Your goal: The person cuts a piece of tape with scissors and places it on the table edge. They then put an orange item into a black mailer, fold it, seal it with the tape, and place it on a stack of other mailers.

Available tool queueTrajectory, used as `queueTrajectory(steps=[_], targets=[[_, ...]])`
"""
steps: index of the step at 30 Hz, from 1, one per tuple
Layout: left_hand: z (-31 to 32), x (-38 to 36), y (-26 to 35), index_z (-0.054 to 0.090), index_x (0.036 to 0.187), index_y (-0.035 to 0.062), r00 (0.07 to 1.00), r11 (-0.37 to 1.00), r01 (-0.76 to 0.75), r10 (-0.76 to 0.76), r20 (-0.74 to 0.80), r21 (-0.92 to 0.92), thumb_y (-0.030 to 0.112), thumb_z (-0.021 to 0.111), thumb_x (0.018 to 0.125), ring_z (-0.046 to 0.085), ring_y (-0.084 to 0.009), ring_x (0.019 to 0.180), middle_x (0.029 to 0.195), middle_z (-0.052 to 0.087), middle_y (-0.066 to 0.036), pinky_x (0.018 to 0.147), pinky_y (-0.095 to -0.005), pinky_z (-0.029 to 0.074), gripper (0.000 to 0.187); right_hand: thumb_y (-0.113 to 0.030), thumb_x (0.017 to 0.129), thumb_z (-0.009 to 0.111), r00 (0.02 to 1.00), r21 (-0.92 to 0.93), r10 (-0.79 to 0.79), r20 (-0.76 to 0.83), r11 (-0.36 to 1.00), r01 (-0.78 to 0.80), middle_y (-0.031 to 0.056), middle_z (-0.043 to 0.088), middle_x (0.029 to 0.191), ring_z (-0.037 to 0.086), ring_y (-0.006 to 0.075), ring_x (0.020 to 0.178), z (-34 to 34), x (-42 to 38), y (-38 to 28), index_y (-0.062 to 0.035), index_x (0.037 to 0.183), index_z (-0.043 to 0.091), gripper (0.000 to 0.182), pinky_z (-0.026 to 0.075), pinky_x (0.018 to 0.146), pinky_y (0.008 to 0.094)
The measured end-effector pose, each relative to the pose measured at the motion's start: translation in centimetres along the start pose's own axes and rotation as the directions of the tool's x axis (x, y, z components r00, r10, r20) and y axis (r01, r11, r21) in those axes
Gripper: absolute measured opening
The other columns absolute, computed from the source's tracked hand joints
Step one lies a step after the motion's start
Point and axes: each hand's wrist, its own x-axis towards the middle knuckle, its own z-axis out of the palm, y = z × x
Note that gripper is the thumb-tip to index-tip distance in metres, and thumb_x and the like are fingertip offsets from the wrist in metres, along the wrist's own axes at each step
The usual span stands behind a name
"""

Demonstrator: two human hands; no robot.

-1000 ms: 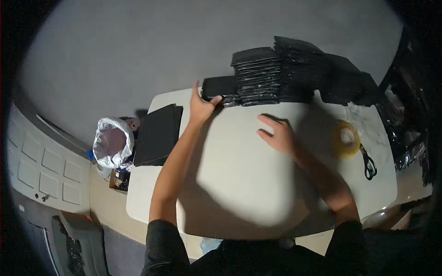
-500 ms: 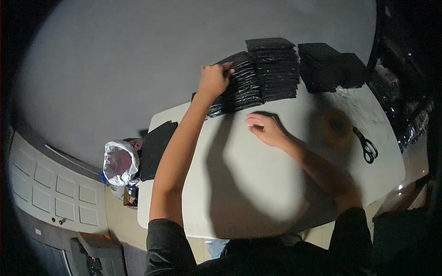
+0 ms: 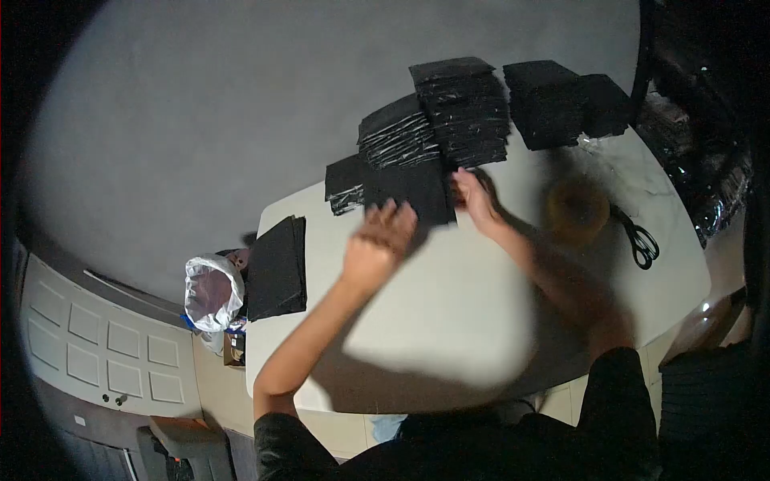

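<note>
At the far edge of the white bench [image 3: 481,321], one flat black packet [image 3: 413,192] is held between both hands: the left hand [image 3: 383,234] is laid on its near left corner with fingers curled, and the right hand [image 3: 475,196] is set against its right edge; how firmly either hand is closed on it cannot be told, since the left hand is blurred. The packet lies flat on the bench just in front of the stacks [image 3: 437,120] of glossy black packets, which are ranked along the far edge, with a low pile [image 3: 345,183] at their left end and taller matt black piles [image 3: 561,100] to the right. Judged from this layout, the work is taken to be well along in bulk but not finished: many packets are already stacked, while one is out on the open bench and is yet to be dealt with. A separate flat black pile [image 3: 277,268] is seen at the left end of the bench, well apart from the hands, and its part in the work cannot be told. A tape roll [image 3: 576,210] and scissors [image 3: 640,242] lie untouched to the right of the right forearm, so any taping or cutting is judged as not in hand at this moment. A white bag [image 3: 210,293] hangs beside the bench on the left.
</note>
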Motion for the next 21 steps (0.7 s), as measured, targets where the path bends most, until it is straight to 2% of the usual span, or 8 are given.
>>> queueTrajectory(steps=[1,4,7,12,15,17,18,21], targets=[[1.6,-2.6,1.8,0.071,0.122,0.0051,1.0,0.999,-0.029,0.029,-0.004,-0.038,0.014,0.074,0.085,0.073,-0.0335,0.112,0.123,0.074,-0.015,0.094,-0.045,0.06,0.038,-0.05,0.104,0.046,0.986,-0.048,-0.134,-0.096,0.99,0.129,0.0159,0.07,0.129,0.067,0.0237,0.113,0.9,-1.1,-0.9,0.0028,0.131,0.065,0.062,0.049,0.099,0.0361],[1.5,-5.9,6.0,0.079,0.11,0.0079,0.98,0.952,0.173,-0.14,0.142,-0.252,0.018,0.077,0.087,0.074,-0.0319,0.11,0.12,0.076,-0.012,0.087,-0.0396,0.063,0.025,-0.026,0.106,0.055,0.929,-0.408,-0.371,0.011,0.846,0.343,0.0127,0.075,0.119,0.068,0.0187,0.113,0.3,-1.1,-0.8,0.0027,0.121,0.071,0.036,0.05,0.099,0.032],[0.8,-5.9,5.1,0.079,0.111,0.0093,0.96,0.89,0.265,-0.207,0.188,-0.372,0.019,0.076,0.089,0.075,-0.0282,0.108,0.122,0.075,-0.01,0.082,-0.0391,0.064,0.025,-0.019,0.103,0.061,0.932,-0.655,-0.319,0.174,0.668,0.352,0.0139,0.076,0.116,0.071,0.0204,0.111,2.0,-3.3,-2.4,0.0028,0.119,0.072,0.029,0.054,0.098,0.0331],[0.1,-5.2,3.6,0.079,0.108,0.0093,0.914,0.806,0.383,-0.258,0.315,-0.452,0.017,0.074,0.091,0.077,-0.0213,0.099,0.118,0.076,-0.008,0.074,-0.0372,0.064,0.02,-0.002,0.098,0.064,0.878,-0.631,-0.36,0.315,0.612,0.477,0.0162,0.077,0.111,0.075,0.0218,0.105,2.0,-3.2,-1.6,0.0035,0.116,0.072,0.02,0.058,0.094,0.0325],[-0.4,-5.6,3.9,0.08,0.102,0.0084,0.961,0.929,0.178,-0.093,0.26,-0.325,0.017,0.073,0.092,0.078,-0.0204,0.09,0.11,0.078,-0.007,0.07,-0.0356,0.064,0.015,0.003,0.098,0.06,0.92,-0.575,-0.289,0.263,0.719,0.39,0.0158,0.077,0.111,0.074,0.021,0.104,1.3,-2.9,-1.5,0.0037,0.118,0.071,0.023,0.057,0.095,0.0324],[-0.1,-6.6,3.5,0.08,0.096,0.0054,0.951,0.869,0.296,-0.23,0.205,-0.396,0.015,0.073,0.092,0.078,-0.023,0.082,0.099,0.079,-0.01,0.067,-0.0354,0.064,0.012,0.004,0.098,0.059,0.913,-0.518,-0.289,0.289,0.755,0.402,0.0152,0.077,0.112,0.074,0.0205,0.104,0.7,-2.2,-0.9,0.0033,0.119,0.071,0.024,0.057,0.095,0.0324],[-0.5,-6.4,3.2,0.079,0.093,0.0009,0.924,0.792,0.378,-0.354,0.144,-0.479,0.011,0.073,0.093,0.078,-0.0234,0.077,0.097,0.078,-0.016,0.067,-0.0361,0.064,0.012,0.006,0.097,0.058,0.904,-0.458,-0.284,0.319,0.789,0.409,0.0146,0.076,0.112,0.074,0.0201,0.104,0.8,-2.2,-0.9,0.003,0.12,0.071,0.026,0.056,0.095,0.0325],[-1.8,-6.9,1.6,0.077,0.099,-0.0056,0.596,0.315,0.714,-0.743,0.305,-0.626,0.014,0.071,0.1,0.065,-0.008,0.069,0.081,0.075,-0.005,0.061,-0.0256,0.053,0.021,0.006,0.097,0.058,0.901,-0.538,-0.311,0.304,0.724,0.432,0.0137,0.076,0.114,0.073,0.0187,0.103,1.1,-2.8,-1.2,0.0023,0.119,0.071,0.027,0.056,0.094,0.0327]])
